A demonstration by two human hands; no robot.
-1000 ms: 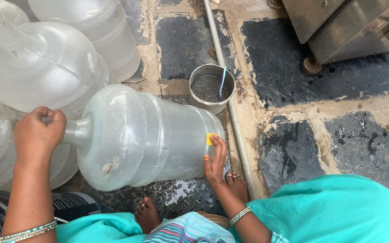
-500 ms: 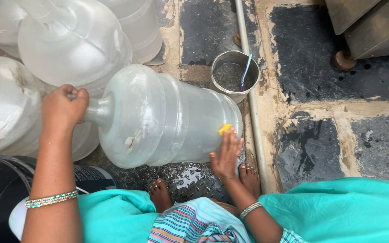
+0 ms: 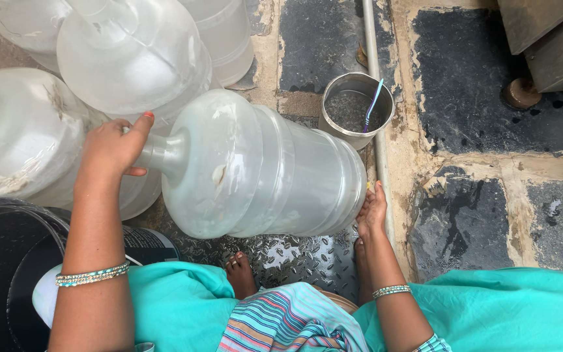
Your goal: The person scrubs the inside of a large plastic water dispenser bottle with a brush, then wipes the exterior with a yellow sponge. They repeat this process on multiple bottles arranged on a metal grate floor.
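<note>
Head view: big clear water jug [image 3: 255,166] lies on its side on the wet floor [image 3: 464,195]. Left hand [image 3: 113,145] has its grip closed around the jug's neck; right hand [image 3: 373,212] presses open-fingered against its base, beside a steel cup [image 3: 333,127].

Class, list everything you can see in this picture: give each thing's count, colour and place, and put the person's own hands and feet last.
Tipped water jug: one, clear, lying on its side at centre.
Other water jugs: at least three, clear, upper left.
Steel pot: one, grey, beside the tipped jug's base, a thin stick inside.
Pipe: one, grey, running down the floor.
Black bin: one, lower left.
Stone floor: dark slabs, pale joints.
Left hand: gripping the tipped jug's neck.
Right hand: on the jug's base.
Feet: bare, under the jug.
</note>
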